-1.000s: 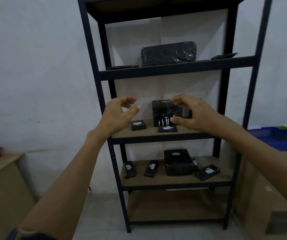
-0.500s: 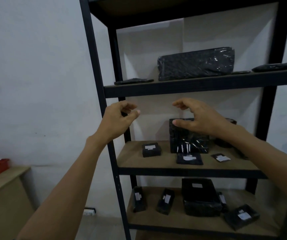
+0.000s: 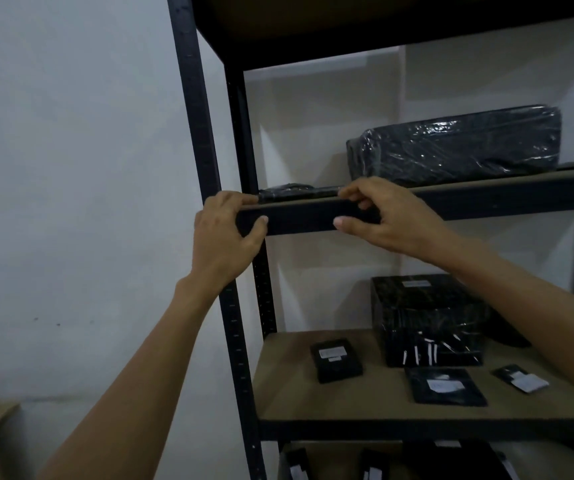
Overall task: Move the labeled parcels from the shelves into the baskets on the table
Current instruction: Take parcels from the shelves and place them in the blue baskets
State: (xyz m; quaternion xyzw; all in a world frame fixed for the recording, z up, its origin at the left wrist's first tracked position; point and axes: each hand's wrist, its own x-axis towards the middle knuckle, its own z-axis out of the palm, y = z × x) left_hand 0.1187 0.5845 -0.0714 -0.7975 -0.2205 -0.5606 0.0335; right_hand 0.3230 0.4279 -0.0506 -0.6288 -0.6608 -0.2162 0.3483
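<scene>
A thin flat black parcel [image 3: 289,192] lies at the left end of the upper shelf [image 3: 486,199], just behind its front beam. My left hand [image 3: 226,233] curls over the beam at the parcel's left end, thumb on the beam's face. My right hand [image 3: 386,216] does the same at the parcel's right end. Fingertips of both hands reach the parcel, which still rests on the shelf. A long wrapped black parcel [image 3: 452,147] lies further right on the same shelf. No basket is in view.
The middle shelf [image 3: 313,403] carries a black box parcel [image 3: 427,320], a small labeled parcel [image 3: 336,360], a flat labeled parcel [image 3: 445,386] and another small one [image 3: 521,377]. More parcels [image 3: 299,465] show on the shelf below. The black upright [image 3: 209,168] stands left of my hands.
I have come closer to the rack and both hands have risen from the middle shelf's height to the upper shelf's front edge, either side of the thin flat parcel.
</scene>
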